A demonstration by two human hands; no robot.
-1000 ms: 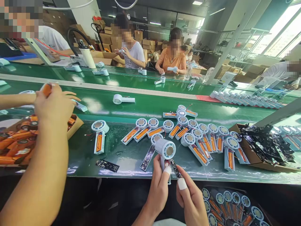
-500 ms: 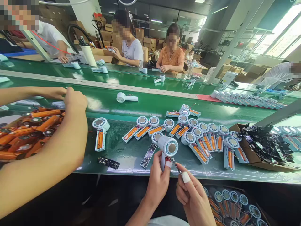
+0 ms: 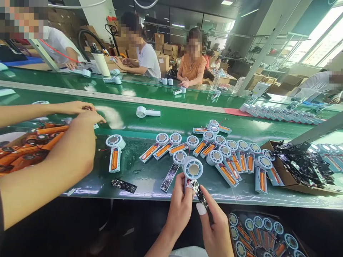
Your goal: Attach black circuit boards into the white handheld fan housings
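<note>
My left hand (image 3: 180,200) is closed around the handle of a pale blue handheld fan (image 3: 193,169), its round head upward above the bench edge. Between the thumb and fingers of my right hand (image 3: 214,217) is a narrow black circuit board (image 3: 199,194), its upper end touching or very close to the fan's neck. Red wires show at that neck. White coverings sit on a fingertip of each hand. Just beyond lies another fan with a circuit board (image 3: 170,177) in its handle. A loose circuit board (image 3: 124,186) rests flat to the left.
Several open fans with orange batteries (image 3: 233,160) spread across the bench. A carton of black boards (image 3: 302,164) stands right; a box of fans (image 3: 265,232) sits below. At left, a co-worker's arms (image 3: 59,150) reach over orange batteries (image 3: 29,150). A fan (image 3: 147,112) lies on the green belt.
My right hand has turned the circuit board so its face shows, and brought it against the fan's neck. The co-worker's hands at left have moved right. The belt fan has shifted slightly right.
</note>
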